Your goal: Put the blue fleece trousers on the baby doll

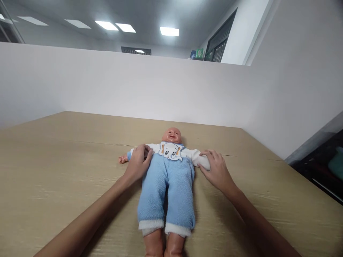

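Note:
A baby doll (167, 175) lies on its back on the table, its head toward the far wall and its bare lower legs nearest me. It wears a fleecy blue and white outfit with an elephant's face (170, 151) on the chest. My left hand (139, 159) curls its fingers over the white sleeve on the left, and the doll's hand (123, 159) sticks out past the blue cuff. On the other side, my right hand (215, 166) grips the white sleeve (197, 157) near its end. That end of the doll's arm is hidden in the sleeve and behind my fingers.
The wooden table (66, 153) has a thin seam running across it behind my hands. A white partition wall (134, 85) rises at its far edge. To the right, beyond the table edge, a dark area holds a greenish item (336, 162).

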The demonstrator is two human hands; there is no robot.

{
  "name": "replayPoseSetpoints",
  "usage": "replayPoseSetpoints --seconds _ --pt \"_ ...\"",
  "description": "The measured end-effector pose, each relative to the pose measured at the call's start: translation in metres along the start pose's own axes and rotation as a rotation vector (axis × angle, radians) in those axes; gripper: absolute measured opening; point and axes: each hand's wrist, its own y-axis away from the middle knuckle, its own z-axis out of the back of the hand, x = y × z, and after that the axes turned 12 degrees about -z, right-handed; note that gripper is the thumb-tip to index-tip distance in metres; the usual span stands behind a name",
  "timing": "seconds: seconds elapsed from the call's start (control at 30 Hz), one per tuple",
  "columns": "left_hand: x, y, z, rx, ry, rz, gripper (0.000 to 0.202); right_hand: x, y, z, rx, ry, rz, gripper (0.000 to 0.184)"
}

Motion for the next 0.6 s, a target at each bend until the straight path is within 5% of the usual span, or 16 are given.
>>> replayPoseSetpoints --seconds 0.1,0.27,0.47,0.6 --pt "-0.029 -0.019 -0.002 -0.002 -0.031 -0.118 0.025 -0.027 -0.002 -0.003 0.07 0.08 -0.007 0.061" --pt "-0.071 -0.055 -0.04 0.253 0.008 -0.435 0.029 -0.051 -0.008 -0.001 0.161 0.05 0.006 0.056" --pt "-0.081 -0.087 -0.093 0.515 -0.093 -0.59 0.064 -0.014 -0.013 0.031 0.053 -0.3 -0.049 0.046" --pt "-0.078 -0.09 -0.098 0.513 -0.094 -0.609 0.046 0.015 -0.004 0.026 0.105 -0.711 -0.126 0.066"
